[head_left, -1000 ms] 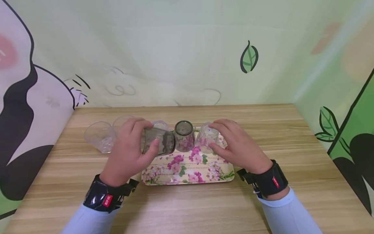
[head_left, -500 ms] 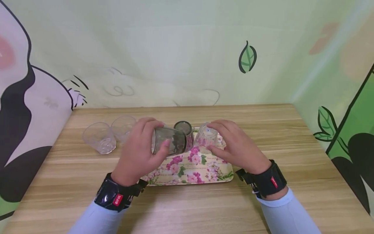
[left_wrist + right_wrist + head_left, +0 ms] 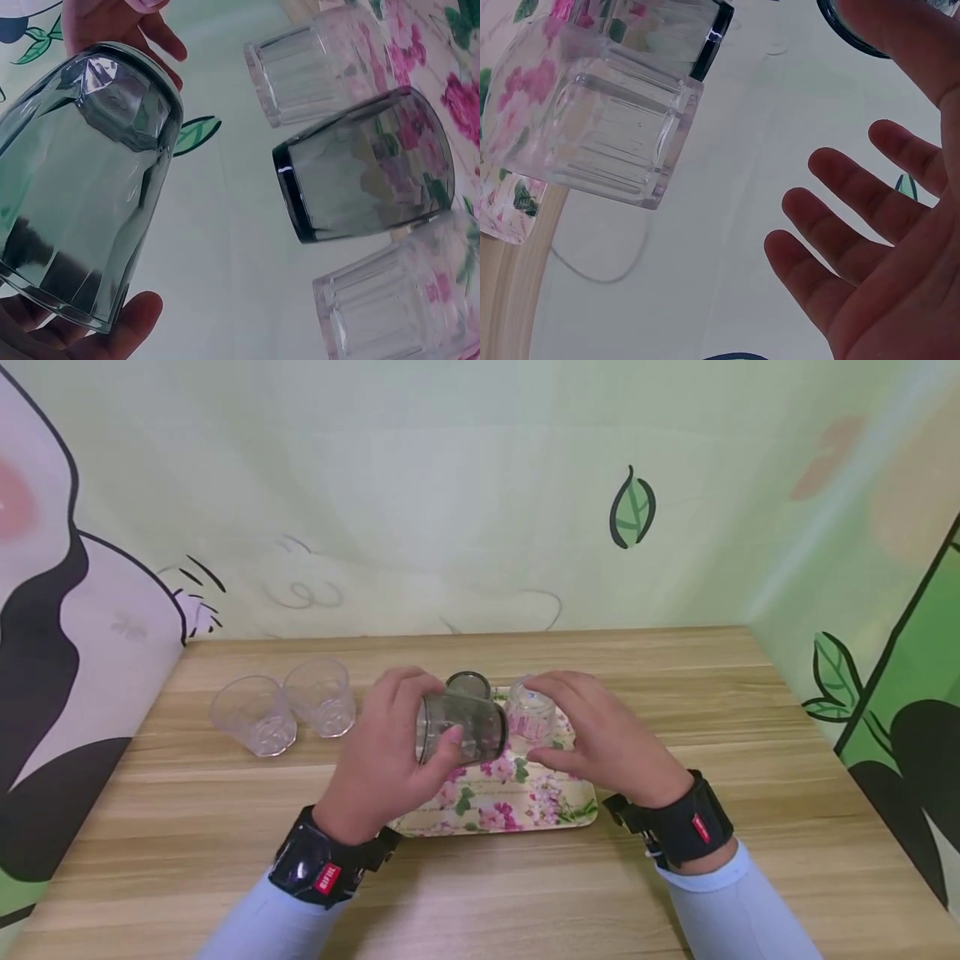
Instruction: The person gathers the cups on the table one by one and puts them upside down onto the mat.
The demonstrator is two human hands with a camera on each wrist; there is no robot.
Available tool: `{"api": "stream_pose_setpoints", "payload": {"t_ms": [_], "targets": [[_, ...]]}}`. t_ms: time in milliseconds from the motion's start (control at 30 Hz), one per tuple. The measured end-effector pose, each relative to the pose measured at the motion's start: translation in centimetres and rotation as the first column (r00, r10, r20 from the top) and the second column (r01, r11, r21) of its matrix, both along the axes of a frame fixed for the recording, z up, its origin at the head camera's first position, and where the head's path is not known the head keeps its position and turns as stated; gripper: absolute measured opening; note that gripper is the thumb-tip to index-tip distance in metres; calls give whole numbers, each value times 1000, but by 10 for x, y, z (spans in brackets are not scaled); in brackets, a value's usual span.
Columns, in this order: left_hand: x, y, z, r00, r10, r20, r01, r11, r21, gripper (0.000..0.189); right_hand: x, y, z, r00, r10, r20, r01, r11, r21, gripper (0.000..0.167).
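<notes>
My left hand (image 3: 390,752) grips a grey tinted drinking glass (image 3: 474,727), tipped on its side with its base toward the right, over the flowered tray (image 3: 487,818). Behind it a second grey glass (image 3: 367,172) stands upside down on the tray. To its right is an upside-down clear glass (image 3: 529,714). Close by, my right hand (image 3: 607,735) has its fingers spread; the right wrist view shows a gap between them and that clear glass. Another inverted clear glass (image 3: 397,292) appears in the left wrist view, but my left hand hides it in the head view.
Two clear glasses, one nearer (image 3: 257,718) and one farther back (image 3: 322,700), stand mouth up on the wooden table (image 3: 135,827), left of the tray. A printed cloth wall (image 3: 420,510) rises at the table's back edge.
My left hand has carried the grey glass rightward, from the tray's left part to in front of the inverted grey one. The right hand's fingers have come slightly away from the clear glass.
</notes>
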State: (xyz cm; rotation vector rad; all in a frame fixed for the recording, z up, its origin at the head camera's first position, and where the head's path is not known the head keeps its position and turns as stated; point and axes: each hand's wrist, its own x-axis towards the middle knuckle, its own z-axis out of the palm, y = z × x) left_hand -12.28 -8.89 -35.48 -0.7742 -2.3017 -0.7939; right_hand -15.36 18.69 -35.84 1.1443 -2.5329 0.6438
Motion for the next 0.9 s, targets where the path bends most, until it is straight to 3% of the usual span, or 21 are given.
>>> {"api": "stream_pose_setpoints", "payload": {"t_ms": [400, 900], "targets": [[0, 14, -4, 1000, -29, -1, 29, 1000, 5, 58, 1, -1, -2, 999, 39, -12, -40, 999, -28, 83], [2, 27, -8, 994, -111, 12, 111, 993, -26, 52, 4, -6, -1, 994, 102, 48, -101, 994, -31, 88]]}}
